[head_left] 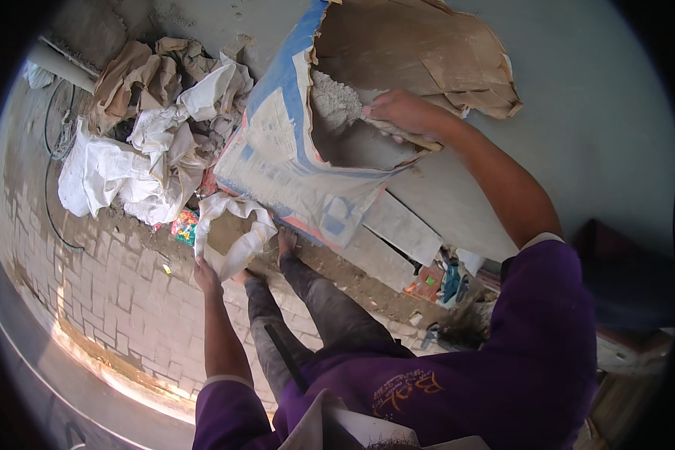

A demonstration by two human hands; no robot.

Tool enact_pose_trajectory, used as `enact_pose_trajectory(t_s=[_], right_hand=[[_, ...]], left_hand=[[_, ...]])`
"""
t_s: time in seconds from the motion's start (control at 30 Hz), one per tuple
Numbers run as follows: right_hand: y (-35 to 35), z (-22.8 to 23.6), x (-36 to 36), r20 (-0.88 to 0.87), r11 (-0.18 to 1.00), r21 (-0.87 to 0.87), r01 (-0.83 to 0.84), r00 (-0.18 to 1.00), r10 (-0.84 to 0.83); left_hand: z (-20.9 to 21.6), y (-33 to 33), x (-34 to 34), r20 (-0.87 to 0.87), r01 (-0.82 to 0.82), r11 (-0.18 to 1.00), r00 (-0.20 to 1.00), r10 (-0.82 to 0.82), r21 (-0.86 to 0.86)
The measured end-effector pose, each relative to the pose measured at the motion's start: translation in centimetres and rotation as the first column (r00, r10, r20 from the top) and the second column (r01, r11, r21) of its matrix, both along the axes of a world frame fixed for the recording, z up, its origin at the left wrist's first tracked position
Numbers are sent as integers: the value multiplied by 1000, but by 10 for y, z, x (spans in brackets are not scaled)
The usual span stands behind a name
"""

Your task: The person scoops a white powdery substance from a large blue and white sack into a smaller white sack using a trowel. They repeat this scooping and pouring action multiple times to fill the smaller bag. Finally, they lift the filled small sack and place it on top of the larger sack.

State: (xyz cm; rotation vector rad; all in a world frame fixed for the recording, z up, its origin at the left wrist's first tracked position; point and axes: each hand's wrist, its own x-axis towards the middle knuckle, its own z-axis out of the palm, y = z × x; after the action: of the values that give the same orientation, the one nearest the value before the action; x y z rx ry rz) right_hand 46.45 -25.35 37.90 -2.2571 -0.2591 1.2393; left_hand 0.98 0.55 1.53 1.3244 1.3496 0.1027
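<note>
A big blue and white paper sack (pixel 285 150) leans against a grey wall, its brown top torn wide. Grey powder (pixel 336 101) fills it. My right hand (pixel 401 112) reaches into the mouth and grips a trowel-like tool at the powder; most of the tool is hidden. My left hand (pixel 206 276) holds the rim of a small white woven bag (pixel 236 232) held open near the ground, just below the sack. My bare feet and grey trouser legs (pixel 315 300) stand next to the small bag.
A heap of empty white and brown sacks (pixel 146 135) lies to the left. Brick paving (pixel 105 285) covers the ground. A pale slab (pixel 401 229) sits under the sack. Small colourful scraps (pixel 439 281) lie by the wall. A thin hose (pixel 52 135) curls at far left.
</note>
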Motion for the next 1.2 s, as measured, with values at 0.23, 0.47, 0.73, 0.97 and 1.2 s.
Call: enact_pose_trajectory(t_s=[0.23,0.47,0.73,0.97,1.2], right_hand=[[-21,47,-4,80,989,-88,117,991,-110],[-53,57,-12,130,964,-52,261,959,-253],[-58,76,-19,109,958,-73,278,957,-269],[-61,85,-28,111,944,-26,327,940,-323],[-62,110,-40,112,940,-25,339,936,-334]], left_hand=[[-1,-1,4,-50,52,999,997,-51,11],[-14,5,-5,44,40,998,998,-37,-58],[-19,8,-6,15,117,993,993,-116,-9],[-11,1,7,15,104,994,995,-103,-19],[-15,6,3,-5,116,993,993,-116,1]])
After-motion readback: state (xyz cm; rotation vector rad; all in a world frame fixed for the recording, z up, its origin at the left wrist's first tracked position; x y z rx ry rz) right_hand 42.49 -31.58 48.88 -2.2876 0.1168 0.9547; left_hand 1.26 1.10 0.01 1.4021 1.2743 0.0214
